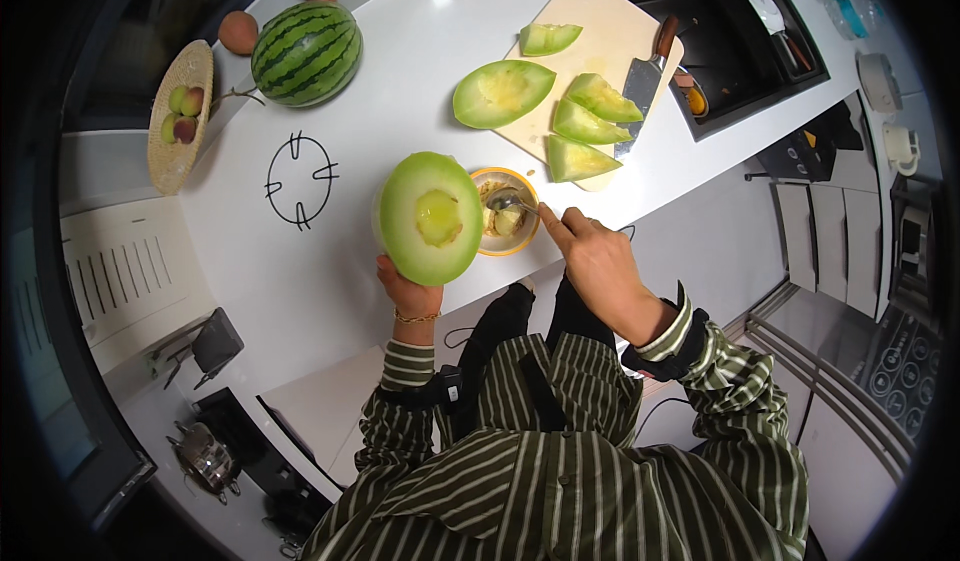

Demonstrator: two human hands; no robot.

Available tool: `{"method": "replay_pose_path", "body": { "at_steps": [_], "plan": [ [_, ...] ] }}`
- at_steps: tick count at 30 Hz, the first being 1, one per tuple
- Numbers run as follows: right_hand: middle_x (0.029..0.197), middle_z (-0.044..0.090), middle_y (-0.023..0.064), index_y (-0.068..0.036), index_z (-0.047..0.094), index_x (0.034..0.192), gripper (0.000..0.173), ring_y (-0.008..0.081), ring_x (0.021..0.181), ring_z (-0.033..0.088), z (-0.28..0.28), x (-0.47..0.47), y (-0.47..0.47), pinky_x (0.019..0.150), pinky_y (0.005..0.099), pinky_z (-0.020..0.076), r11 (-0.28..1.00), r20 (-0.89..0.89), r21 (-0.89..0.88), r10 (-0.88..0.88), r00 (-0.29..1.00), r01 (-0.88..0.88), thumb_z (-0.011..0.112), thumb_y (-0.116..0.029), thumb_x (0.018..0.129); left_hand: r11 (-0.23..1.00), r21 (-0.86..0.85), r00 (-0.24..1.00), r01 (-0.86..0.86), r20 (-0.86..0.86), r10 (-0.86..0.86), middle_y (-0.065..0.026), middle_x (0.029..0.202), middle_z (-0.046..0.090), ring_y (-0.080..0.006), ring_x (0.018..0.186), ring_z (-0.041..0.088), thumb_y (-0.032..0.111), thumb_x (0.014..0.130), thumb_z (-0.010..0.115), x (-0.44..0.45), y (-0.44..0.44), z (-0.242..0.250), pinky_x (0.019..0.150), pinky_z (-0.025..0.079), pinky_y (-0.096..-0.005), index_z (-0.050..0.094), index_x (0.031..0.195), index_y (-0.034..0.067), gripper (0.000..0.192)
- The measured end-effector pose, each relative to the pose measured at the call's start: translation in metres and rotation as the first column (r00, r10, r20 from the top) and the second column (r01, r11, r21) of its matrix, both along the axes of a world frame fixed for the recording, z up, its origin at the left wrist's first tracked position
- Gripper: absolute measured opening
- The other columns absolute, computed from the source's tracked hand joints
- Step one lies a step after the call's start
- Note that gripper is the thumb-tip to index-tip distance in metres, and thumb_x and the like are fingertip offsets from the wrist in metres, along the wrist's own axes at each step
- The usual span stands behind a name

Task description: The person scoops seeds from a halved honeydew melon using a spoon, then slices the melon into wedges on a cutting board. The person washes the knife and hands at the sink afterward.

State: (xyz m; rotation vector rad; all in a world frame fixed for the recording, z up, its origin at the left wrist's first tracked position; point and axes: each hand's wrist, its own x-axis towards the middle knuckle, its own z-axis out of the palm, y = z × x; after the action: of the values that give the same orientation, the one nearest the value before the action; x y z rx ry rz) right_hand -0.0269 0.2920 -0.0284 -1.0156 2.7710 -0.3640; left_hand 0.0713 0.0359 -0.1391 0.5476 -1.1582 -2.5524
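Observation:
My left hand [411, 288] holds a halved green melon [405, 242] from below, its cut face and hollow turned up towards me. Most of the left fingers are hidden behind the melon. In my right hand [606, 264] is a metal spoon [504, 199], its bowl down inside an orange-rimmed bowl [531, 240] with melon seeds and pulp [507, 222] in it. The bowl stands on the white counter, just right of the melon. Beyond it, another melon piece [504, 94] with a scooped hollow and several cut melon wedges [592, 122] lie on or over the edge of a cutting board [574, 13].
A cleaver [642, 84] with a wooden handle lies on the board's right side, beside a black sink [739, 43]. Leftward are a whole watermelon [307, 52], a woven basket [201, 62] with several fruits, and a black wire trivet [328, 197].

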Motion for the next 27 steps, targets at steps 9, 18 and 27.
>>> {"method": "replay_pose_path", "body": {
  "at_steps": [9, 18, 27],
  "plan": [
    [0.091, 0.061, 0.0156, -0.007, 0.058, 0.146, 0.071, 0.0325, 0.078, 0.067, 0.029, 0.018, -0.005, 0.071, 0.0422, 0.0545, 0.855, 0.396, -0.472, -0.014, 0.918, 0.216, 0.057, 0.018, 0.079, 0.989, 0.138, 0.996, -0.047, 0.086, 0.036, -0.0051, 0.163, 0.038, -0.0305, 0.149, 0.036, 0.073, 0.101, 0.033, -0.009, -0.003, 0.010, 0.123, 0.031, -0.0559, 0.038, 0.159, 0.021, 0.078],
    [0.098, 0.061, 0.0091, -0.008, 0.061, 0.142, 0.073, 0.0276, 0.073, 0.065, 0.026, 0.013, -0.024, 0.061, 0.0393, 0.0542, 0.945, 0.128, -0.313, -0.054, 0.990, 0.092, 0.065, 0.007, 0.071, 0.969, 0.070, 0.970, 0.237, -0.064, -0.233, -0.0089, 0.164, 0.036, -0.0314, 0.149, 0.037, 0.074, 0.096, 0.044, -0.014, -0.013, 0.008, 0.122, 0.033, -0.0542, 0.032, 0.162, 0.017, 0.088],
    [0.090, 0.058, 0.0064, -0.014, 0.063, 0.142, 0.076, 0.0250, 0.072, 0.064, 0.009, 0.013, 0.003, 0.061, 0.0391, 0.0533, 0.933, 0.073, -0.343, -0.089, 0.993, 0.109, 0.066, 0.003, 0.068, 0.924, -0.277, 0.964, 0.264, 0.041, -0.263, -0.0133, 0.160, 0.037, -0.0275, 0.144, 0.043, 0.068, 0.084, 0.072, -0.043, -0.001, 0.046, 0.118, 0.041, -0.0447, 0.013, 0.166, 0.006, 0.118]
  ]
}}
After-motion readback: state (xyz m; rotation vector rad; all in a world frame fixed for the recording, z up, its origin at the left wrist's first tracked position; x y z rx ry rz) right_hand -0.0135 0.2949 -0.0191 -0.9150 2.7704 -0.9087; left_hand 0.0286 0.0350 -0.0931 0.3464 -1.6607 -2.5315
